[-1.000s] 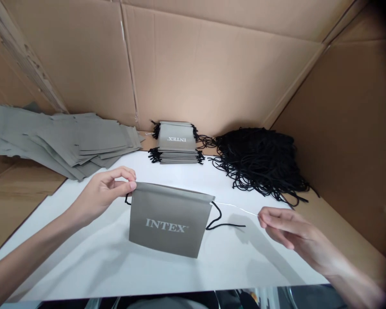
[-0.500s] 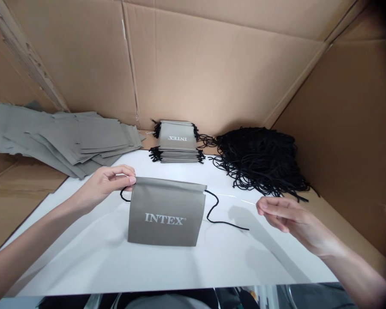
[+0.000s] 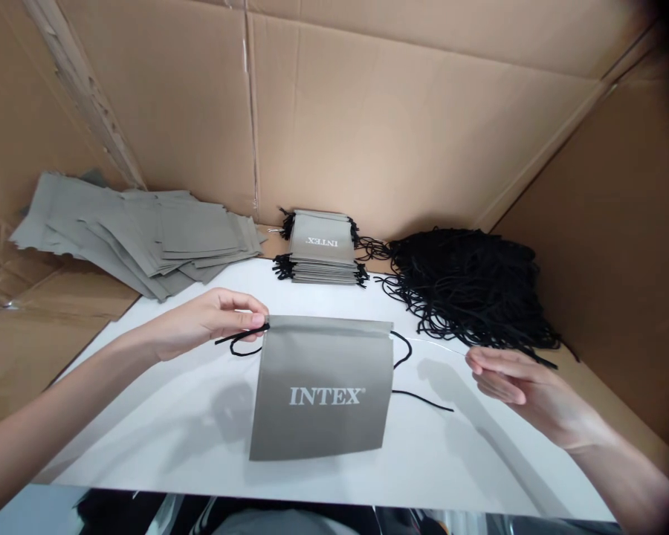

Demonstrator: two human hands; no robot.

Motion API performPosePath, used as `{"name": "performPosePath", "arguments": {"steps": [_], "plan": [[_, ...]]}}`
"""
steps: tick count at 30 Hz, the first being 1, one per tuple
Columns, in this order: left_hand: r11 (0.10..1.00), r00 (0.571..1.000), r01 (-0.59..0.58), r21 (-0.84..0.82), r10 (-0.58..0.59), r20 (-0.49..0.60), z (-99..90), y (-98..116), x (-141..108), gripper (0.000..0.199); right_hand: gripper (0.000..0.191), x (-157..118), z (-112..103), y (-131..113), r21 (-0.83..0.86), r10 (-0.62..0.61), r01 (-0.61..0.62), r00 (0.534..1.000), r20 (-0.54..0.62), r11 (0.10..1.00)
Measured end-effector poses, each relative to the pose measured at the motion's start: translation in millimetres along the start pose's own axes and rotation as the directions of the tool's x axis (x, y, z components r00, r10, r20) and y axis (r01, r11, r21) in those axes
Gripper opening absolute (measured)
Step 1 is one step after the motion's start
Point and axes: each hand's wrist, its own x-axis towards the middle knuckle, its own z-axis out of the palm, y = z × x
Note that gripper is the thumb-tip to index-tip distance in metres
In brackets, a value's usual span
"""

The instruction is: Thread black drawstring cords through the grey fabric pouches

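Observation:
A grey pouch (image 3: 320, 427) with white INTEX lettering hangs upright over the white table. At its top left corner my left hand (image 3: 217, 323) pinches the pouch edge and a black cord end. A black cord (image 3: 424, 400) loops out of the pouch's top right side, one end trailing rightward. To the right, my right hand (image 3: 507, 371) pinches a thin pale wire (image 3: 438, 344) that runs to the pouch's top right corner. How far the wire reaches inside the top hem is hidden.
Loose grey pouches (image 3: 161, 238) lie piled at the back left. A stack of corded pouches (image 3: 323, 253) stands at the back middle, beside a heap of black cords (image 3: 468, 286) at the back right. Cardboard walls (image 3: 424, 111) enclose the white table (image 3: 189, 446).
The pouch and my left hand appear farther right in view. A black cord end now sticks out at my left fingers, and the right-hand cord loop looks smaller. The camera view has shifted.

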Motion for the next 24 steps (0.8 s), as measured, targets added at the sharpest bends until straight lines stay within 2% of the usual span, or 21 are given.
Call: {"name": "performPosePath", "arguments": {"steps": [5, 10, 12, 18, 24], "plan": [[0.998, 0.996, -0.014, 0.057, 0.019, -0.087, 0.1, -1.8, -1.0, 0.03, 0.042, -2.0, 1.3, -0.3, -0.001, 0.011, -0.011, 1.0, -0.006, 1.0], [1.0, 0.996, -0.005, -0.007, 0.004, -0.089, 2.0, -0.8, -0.8, 0.032, 0.042, -2.1, 3.4, -2.0, 0.0, -0.004, 0.004, 1.0, -0.023, 1.0], [1.0, 0.995, -0.009, 0.017, 0.011, -0.101, 3.7, 0.4, -0.2, 0.032, 0.041, -2.6, 4.8, -3.0, -0.006, -0.006, 0.006, 1.0, -0.024, 1.0], [0.972, 0.98, -0.119, 0.2, 0.147, -0.134, 13.6, 3.6, 1.5, 0.034, 0.037, -4.9, 3.9, -4.2, -0.04, -0.016, 0.015, 0.999, -0.03, 0.999], [0.969, 0.97, -0.152, 0.194, 0.184, -0.157, 16.8, 1.7, 0.1, 0.034, 0.04, -5.7, -3.2, -2.9, -0.091, -0.017, 0.014, 0.999, -0.027, 0.996]]}}
